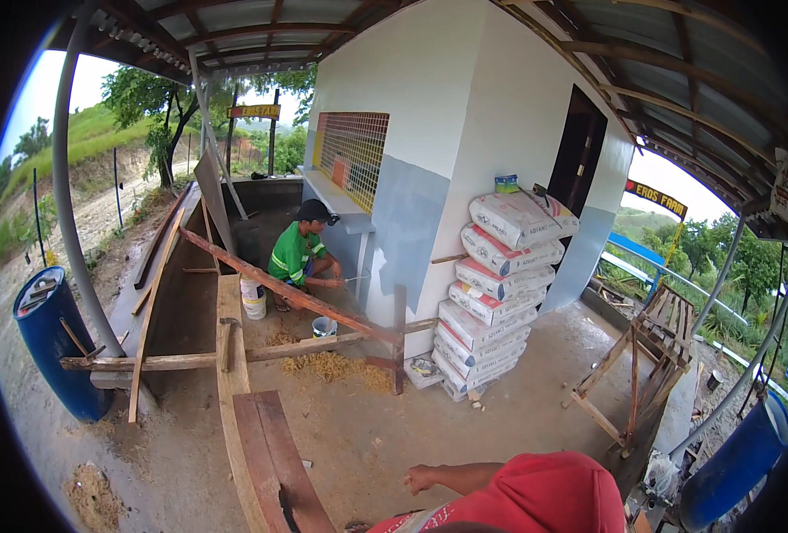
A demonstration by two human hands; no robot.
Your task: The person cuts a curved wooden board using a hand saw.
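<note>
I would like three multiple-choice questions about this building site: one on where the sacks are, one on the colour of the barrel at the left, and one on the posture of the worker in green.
1. Where are the sacks stacked?
A. against the corner of the white wall
B. inside the barrel
C. on the wooden trestle

2. What colour is the barrel at the left?
A. red
B. yellow
C. blue

3. How is the person in green positioned?
A. lying down
B. crouching
C. standing on a ladder

Answers:
1. A: the sacks are piled against the wall.
2. C: the barrel is plainly blue.
3. B: the person in green is low, with knees bent.
</note>
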